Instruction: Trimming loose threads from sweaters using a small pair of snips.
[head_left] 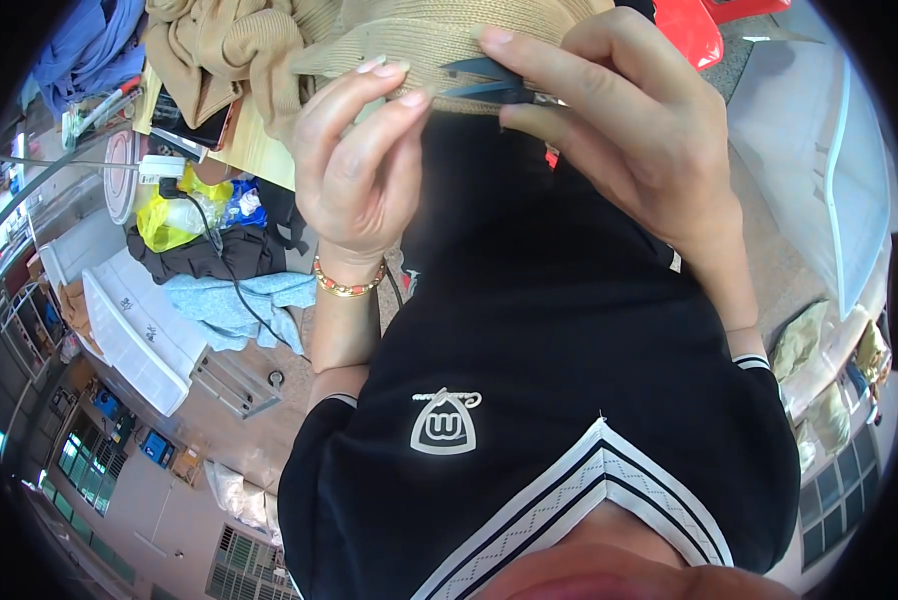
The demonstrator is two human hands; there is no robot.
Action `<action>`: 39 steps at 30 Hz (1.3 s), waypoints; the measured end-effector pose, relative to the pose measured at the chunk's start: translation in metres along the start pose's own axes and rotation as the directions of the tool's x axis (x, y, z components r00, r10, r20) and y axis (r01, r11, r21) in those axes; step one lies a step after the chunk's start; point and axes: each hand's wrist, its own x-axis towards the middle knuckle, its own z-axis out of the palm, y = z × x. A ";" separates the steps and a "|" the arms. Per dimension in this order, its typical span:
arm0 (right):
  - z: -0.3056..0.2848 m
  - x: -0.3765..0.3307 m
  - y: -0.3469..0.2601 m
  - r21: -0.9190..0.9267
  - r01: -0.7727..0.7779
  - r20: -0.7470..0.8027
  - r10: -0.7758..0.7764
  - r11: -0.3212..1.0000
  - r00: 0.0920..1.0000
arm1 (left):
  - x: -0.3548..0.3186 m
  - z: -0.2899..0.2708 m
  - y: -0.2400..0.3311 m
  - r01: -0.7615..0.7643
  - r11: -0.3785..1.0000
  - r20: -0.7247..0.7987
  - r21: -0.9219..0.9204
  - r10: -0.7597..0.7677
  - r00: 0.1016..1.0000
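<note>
Beige ribbed knit fabric (409,40) lies across the top of the view, over my lap. My right hand (644,125) grips a pair of small dark thread snips (481,82) between thumb and fingers. The snips' blades are apart and point left along the knit's near edge. My left hand (354,165), wearing a red-and-gold bracelet (349,287), is beside the blade tips. Its fingers are bent and drawn together at the fabric edge; whatever they pinch is too small to make out.
More beige knit (224,50) is heaped at the upper left, near a dark phone-like object (194,122). White plastic bins (134,330) and a light-blue cloth (234,305) are at left. A translucent bin (819,150) stands at right, a red stool (684,35) at upper right. A black cable (234,270) hangs at left.
</note>
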 end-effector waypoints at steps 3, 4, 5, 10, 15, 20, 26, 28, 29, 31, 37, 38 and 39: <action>0.005 0.001 -0.001 -0.037 0.025 -0.022 -0.026 0.999 0.999 | -0.001 0.003 -0.003 -0.007 1.000 -0.015 -0.005 0.007 1.000; 0.007 0.001 -0.001 -0.095 0.056 -0.026 -0.059 0.994 0.998 | -0.003 0.003 -0.003 -0.006 1.000 -0.023 0.000 0.006 1.000; 0.010 0.002 -0.002 -0.151 0.088 -0.027 -0.093 0.985 0.995 | -0.005 0.002 -0.004 -0.005 1.000 -0.031 0.006 0.005 1.000; 0.004 0.002 -0.004 -0.125 0.072 -0.057 -0.080 0.990 0.995 | -0.003 0.007 -0.006 -0.016 1.000 -0.057 -0.020 0.015 0.998; 0.005 0.000 0.014 0.018 0.105 -0.217 -0.099 0.994 0.971 | 0.009 0.006 -0.012 -0.088 0.990 -0.037 0.113 0.093 0.995; -0.001 -0.013 0.039 0.166 0.069 -0.454 0.014 0.984 0.891 | 0.031 -0.002 -0.037 -0.143 0.947 -0.003 0.288 0.150 0.989; 0.008 -0.034 0.059 0.220 0.049 -0.428 0.051 0.974 0.903 | 0.038 0.001 -0.089 -0.066 0.906 -0.088 0.418 0.113 0.990; 0.011 -0.037 0.064 0.232 0.075 -0.396 0.024 0.970 0.918 | 0.027 0.003 -0.096 0.024 0.902 -0.111 0.432 0.026 0.993; 0.014 -0.035 0.065 0.247 0.078 -0.390 0.025 0.966 0.920 | 0.021 0.004 -0.096 0.063 0.919 -0.126 0.390 -0.015 0.992; 0.023 -0.027 0.073 0.287 0.187 -0.411 -0.055 0.939 0.910 | 0.005 0.003 -0.093 0.168 0.945 -0.149 0.280 -0.130 0.980; 0.044 -0.027 0.093 0.586 0.032 -0.354 0.220 0.810 0.909 | 0.011 -0.005 -0.078 0.168 0.944 -0.092 0.282 -0.148 0.985; 0.048 -0.025 0.098 0.693 0.030 -0.360 0.309 0.720 0.880 | 0.014 -0.004 -0.078 0.159 0.948 -0.090 0.275 -0.139 0.986; 0.055 -0.026 0.109 0.720 -0.029 -0.321 0.369 0.693 0.872 | 0.016 -0.004 -0.077 0.164 0.946 -0.027 0.281 -0.163 0.986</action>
